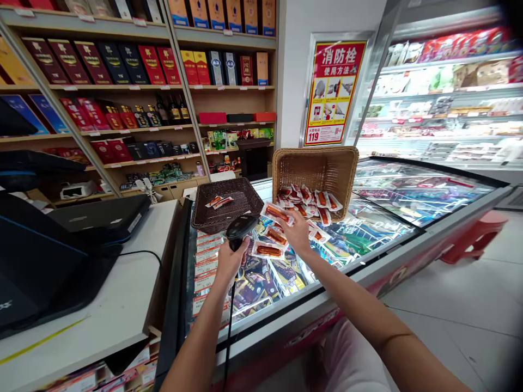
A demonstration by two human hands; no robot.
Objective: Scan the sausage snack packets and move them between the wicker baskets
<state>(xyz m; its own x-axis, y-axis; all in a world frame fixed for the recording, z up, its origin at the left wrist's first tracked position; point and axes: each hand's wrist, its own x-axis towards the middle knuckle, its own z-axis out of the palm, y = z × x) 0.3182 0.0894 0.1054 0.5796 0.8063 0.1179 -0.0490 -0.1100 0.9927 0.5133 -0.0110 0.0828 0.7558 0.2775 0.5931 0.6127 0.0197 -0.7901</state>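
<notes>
My left hand [232,260] is wrapped around the handle of a black barcode scanner [242,225], its head above the glass top and its cord [230,332] hanging down past my forearm. My right hand [298,235] pinches one end of a vacuum-packed sausage [276,213], which I hold in front of the scanner's head, a little to its right.

Below, on the glass of the chest freezer [281,316], more sausage packs [268,250] lie near my right hand. Just behind it, a tan wicker basket [314,166] is tipped with its open side facing me, a heap of sausage packs inside. To its left sits a dark brown basket [241,204], holding two packs side by side. A column of price labels [206,267] runs down the freezer's left side. Further left is a white desk [134,283] with black equipment [36,261] on it. Shelves [122,130] of boxes and bottles stand behind.
</notes>
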